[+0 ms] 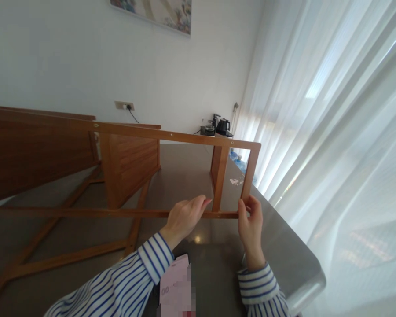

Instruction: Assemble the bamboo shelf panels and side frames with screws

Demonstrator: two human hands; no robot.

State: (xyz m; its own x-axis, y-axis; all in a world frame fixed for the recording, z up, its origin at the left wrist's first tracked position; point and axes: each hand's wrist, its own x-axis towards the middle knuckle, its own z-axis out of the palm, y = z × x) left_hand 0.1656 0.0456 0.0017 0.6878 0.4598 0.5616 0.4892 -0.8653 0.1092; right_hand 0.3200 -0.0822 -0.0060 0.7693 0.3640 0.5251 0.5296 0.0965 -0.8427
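A brown wooden shelf rack (191,139) lies on its side across a grey table, with slatted-looking panels between its rails and thin crossed bars on the left. My left hand (184,219) is closed around the near lower rail, its thumb up along the wood close to a short upright. At the rack's right end, my right hand (251,222) pinches the lower corner where the end bar meets that rail. The undersides of both hands' grips are partly hidden. Small light dots that look like screw holes show along the upper rail.
The grey table (277,237) has a rounded right corner beside a sheer white curtain (350,167). A pink screen or sheet (174,286), partly blurred, is below my left wrist. At the back stand a black kettle (223,126) and a wall socket (123,105) with a plug.
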